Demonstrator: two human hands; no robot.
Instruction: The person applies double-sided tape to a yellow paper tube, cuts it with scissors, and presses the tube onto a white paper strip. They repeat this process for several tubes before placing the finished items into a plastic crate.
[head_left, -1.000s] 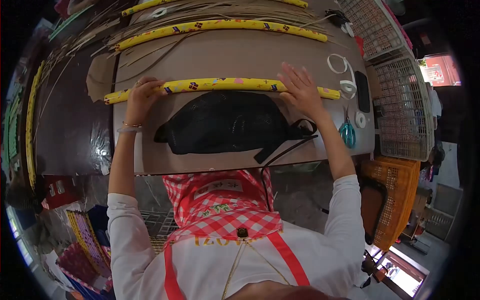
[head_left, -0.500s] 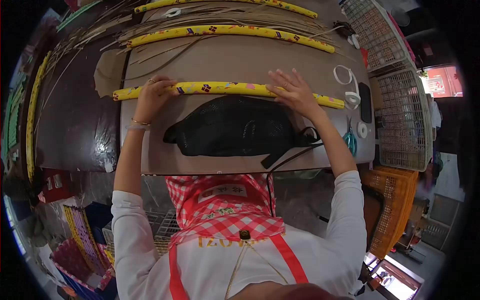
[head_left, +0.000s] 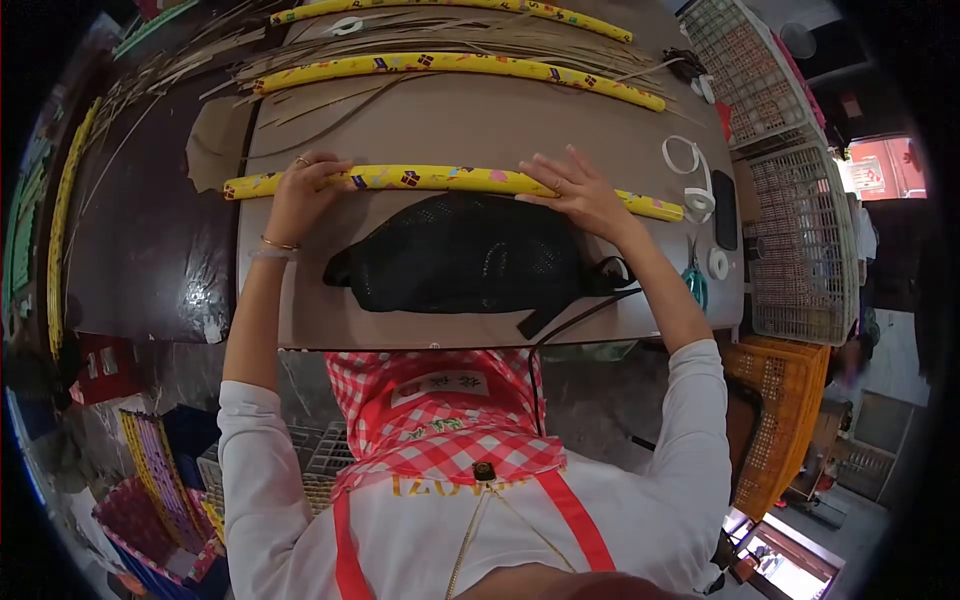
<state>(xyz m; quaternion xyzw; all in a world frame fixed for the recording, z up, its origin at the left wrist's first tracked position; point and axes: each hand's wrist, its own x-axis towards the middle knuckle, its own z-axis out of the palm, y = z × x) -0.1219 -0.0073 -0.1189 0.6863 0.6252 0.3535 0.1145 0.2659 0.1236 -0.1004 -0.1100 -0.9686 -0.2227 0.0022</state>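
Observation:
A long, thin yellow roll with a colourful gift print lies across the table before me. My left hand is closed over its left part, fingers and thumb pressed on it. Towards the right end, my right hand rests on the same roll, fingers stretched out and a little spread. Part of the roll is hidden under each hand. Just on my side of it lies a black mesh bag with a strap.
Two similar yellow rolls lie farther back beside thin brown strips. On the right are white tape, a dark phone, teal-handled scissors and a wire basket. Orange crates stand below the table's right edge.
My right hand has slid slightly left along the roll. My left hand stays where it was on the roll. The whole view has shifted a little.

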